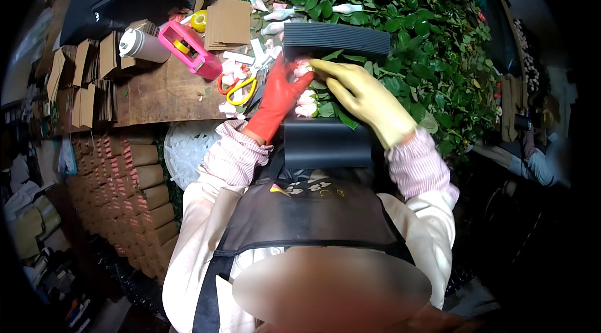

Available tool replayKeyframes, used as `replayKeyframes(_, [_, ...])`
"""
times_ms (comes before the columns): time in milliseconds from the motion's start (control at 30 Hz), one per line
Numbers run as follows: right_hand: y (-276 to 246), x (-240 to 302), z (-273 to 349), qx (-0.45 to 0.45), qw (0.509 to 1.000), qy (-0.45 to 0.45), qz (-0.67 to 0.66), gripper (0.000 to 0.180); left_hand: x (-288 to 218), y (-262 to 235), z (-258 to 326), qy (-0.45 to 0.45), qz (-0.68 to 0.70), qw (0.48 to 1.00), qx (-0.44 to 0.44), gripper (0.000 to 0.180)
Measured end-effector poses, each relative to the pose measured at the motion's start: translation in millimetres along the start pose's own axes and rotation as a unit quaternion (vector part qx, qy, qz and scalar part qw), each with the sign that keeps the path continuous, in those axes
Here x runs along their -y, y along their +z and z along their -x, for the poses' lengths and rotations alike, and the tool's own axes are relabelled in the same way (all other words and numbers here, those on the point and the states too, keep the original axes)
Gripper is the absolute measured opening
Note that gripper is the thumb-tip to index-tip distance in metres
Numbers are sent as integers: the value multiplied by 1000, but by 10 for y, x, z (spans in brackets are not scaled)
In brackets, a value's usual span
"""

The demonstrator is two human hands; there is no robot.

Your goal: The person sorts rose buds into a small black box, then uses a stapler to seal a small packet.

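My left hand (277,90), in a red rubber glove, is at the left side of pink roses (306,104). Its fingers are smeared by motion, so their grip cannot be made out. From the right comes my right hand (360,95) in a pale yellow glove. Its fingers are stretched out, the tips touching or very close to a pink rose head (302,68) between both hands. Green leaves lie under the right palm. Just beyond the hands stands a black ridged block (337,40); nearer me is a smooth dark curved panel (327,145).
Leafy rose stems (400,1) heap up far and right. Left on the wooden table (150,100) are yellow-handled scissors (241,92), a pink tape dispenser (190,50), a white bottle (143,45) and cardboard pieces (227,23). A white basket (188,151) sits below the table edge.
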State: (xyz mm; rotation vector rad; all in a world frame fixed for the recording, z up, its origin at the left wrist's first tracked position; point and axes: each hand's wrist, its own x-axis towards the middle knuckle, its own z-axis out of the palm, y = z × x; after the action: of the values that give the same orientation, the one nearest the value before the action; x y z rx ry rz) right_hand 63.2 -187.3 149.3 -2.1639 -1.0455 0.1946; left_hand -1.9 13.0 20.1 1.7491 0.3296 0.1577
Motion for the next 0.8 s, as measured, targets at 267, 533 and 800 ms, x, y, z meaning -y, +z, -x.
replayKeyframes(267, [-346,408,1498,159,880,446,41,42,168,31,-14,9,16,1000,-13,73])
replayKeyframes(533, [-458,392,1413,-92,737,220,-632,47,26,-19,20,0,-96,995,10,89])
replayKeyframes(800, [-139,-217,19,113,977,21,182,46,357,-488,-76,109,63,985,117,34])
